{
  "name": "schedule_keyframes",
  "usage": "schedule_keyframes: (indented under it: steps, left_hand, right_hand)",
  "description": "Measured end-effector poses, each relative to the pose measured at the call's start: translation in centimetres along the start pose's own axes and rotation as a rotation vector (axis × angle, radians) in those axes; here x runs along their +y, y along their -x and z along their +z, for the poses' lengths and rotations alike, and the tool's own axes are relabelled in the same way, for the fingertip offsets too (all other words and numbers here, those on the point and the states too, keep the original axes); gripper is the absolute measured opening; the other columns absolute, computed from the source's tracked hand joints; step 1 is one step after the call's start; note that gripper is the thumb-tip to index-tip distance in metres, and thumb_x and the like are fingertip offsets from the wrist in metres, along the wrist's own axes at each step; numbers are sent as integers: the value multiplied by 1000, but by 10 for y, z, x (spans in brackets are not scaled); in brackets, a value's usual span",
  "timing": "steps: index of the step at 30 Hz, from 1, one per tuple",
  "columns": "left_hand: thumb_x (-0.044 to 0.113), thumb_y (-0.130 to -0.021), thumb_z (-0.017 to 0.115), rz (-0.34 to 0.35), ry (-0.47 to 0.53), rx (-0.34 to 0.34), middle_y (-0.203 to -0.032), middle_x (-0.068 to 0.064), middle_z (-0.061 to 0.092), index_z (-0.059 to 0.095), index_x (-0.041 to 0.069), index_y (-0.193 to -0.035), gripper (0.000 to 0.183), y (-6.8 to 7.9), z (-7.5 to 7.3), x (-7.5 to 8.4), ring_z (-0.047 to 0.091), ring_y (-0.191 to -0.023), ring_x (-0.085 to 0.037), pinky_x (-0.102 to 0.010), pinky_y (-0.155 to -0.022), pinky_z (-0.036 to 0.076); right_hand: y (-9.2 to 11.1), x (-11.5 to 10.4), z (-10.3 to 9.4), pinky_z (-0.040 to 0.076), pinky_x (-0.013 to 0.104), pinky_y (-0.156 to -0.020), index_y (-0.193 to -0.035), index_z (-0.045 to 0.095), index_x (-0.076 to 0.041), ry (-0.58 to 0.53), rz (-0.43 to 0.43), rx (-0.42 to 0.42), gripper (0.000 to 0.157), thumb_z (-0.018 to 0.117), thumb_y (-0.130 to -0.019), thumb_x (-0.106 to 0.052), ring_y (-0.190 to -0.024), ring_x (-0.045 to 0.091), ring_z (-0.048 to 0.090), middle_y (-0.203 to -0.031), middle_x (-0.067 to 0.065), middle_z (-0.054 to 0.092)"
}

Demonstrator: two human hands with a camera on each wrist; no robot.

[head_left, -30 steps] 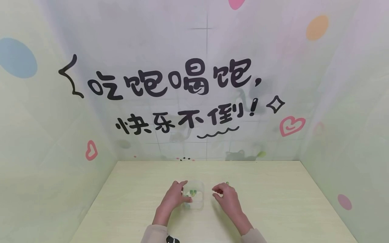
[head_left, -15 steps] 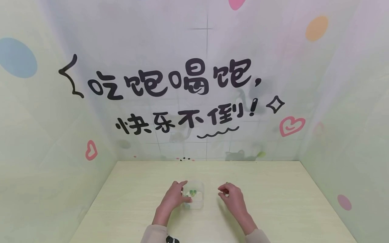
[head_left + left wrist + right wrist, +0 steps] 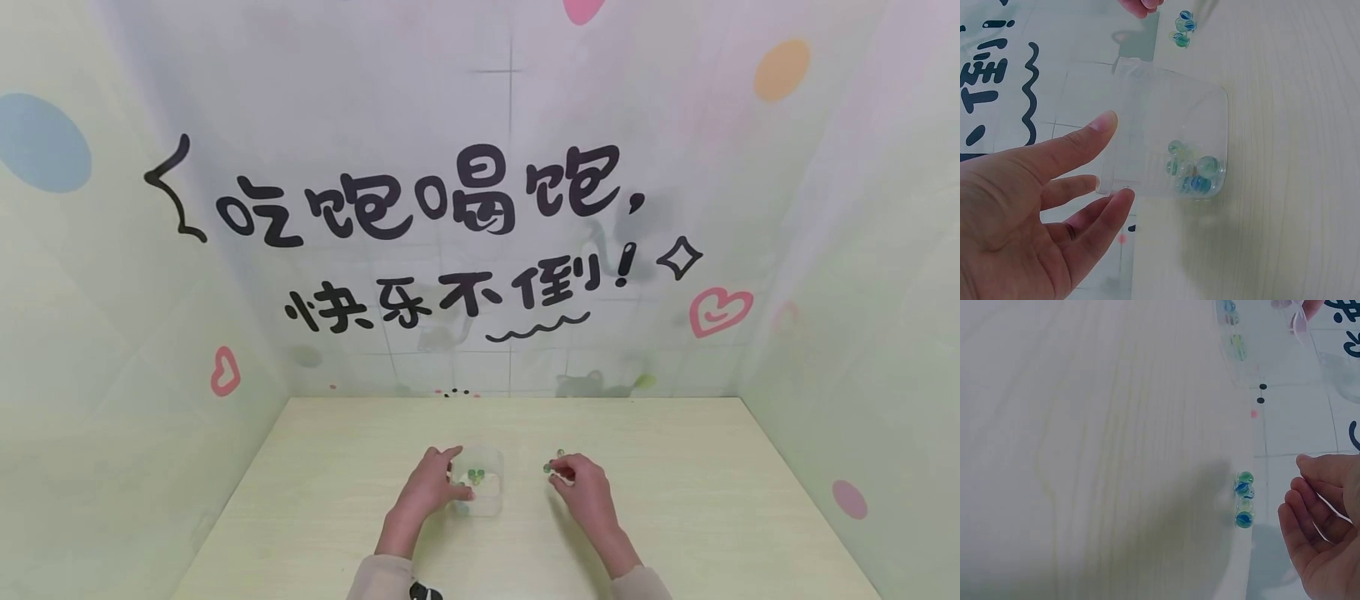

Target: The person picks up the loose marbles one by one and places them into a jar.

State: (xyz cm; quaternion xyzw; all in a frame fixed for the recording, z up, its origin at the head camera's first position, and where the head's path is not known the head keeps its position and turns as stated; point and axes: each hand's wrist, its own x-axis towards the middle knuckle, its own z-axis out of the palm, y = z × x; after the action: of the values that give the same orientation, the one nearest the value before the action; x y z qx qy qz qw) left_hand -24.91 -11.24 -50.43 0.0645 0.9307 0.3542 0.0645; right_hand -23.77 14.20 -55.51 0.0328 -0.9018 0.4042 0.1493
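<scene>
My left hand (image 3: 435,487) holds a clear plastic box (image 3: 1200,109) by its side and rim, thumb on one side and fingers on the other. Several glass marbles (image 3: 1200,180), green and blue, lie together inside at the bottom. To the right of the box, my right hand (image 3: 587,486) hovers low with its fingers loosely bent and nothing between them. Right at its fingertips sits a small cluster of swirled marbles (image 3: 1245,500) on the table. From the left wrist view, the same loose marbles (image 3: 1182,29) appear beyond the box.
The pale wooden table (image 3: 360,442) runs back to a printed curtain (image 3: 405,108) with black lettering, hearts and dots. Similar panels close in the left and right sides. A small black-and-white item (image 3: 426,590) shows beside the left sleeve.
My right hand has drawn away to the right, and loose marbles now show beside its fingertips. The left hand and the box have stayed in place.
</scene>
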Motion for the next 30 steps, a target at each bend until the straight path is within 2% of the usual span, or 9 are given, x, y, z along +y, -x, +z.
schedule_keyframes:
  steps: [17,22,30]
  left_hand:
    - [13,-76,86,-2,15,2,-107,-15,54,51,-1,-141,76,2,-1,-1,49,-82,-20,-37,-74,50]
    - [12,-76,86,-1,12,4,-108,-16,54,51,-1,-141,75,2,-1,-1,50,-83,-20,-38,-75,50]
    - [12,-76,86,2,8,-2,-109,-18,54,51,-2,-141,75,2,-1,1,50,-83,-20,-39,-75,50]
  right_hand:
    - [-5,17,-2,56,28,-72,-96,73,-4,40,77,27,19,79,-79,-3,-82,18,65,-91,8,72]
    - [-6,20,-1,55,28,-73,-98,73,-5,42,116,13,19,78,-80,-4,-84,16,63,-93,7,72]
    - [-10,25,-4,55,31,-73,-99,73,-3,45,130,6,18,77,-81,-3,-84,18,63,-93,8,71]
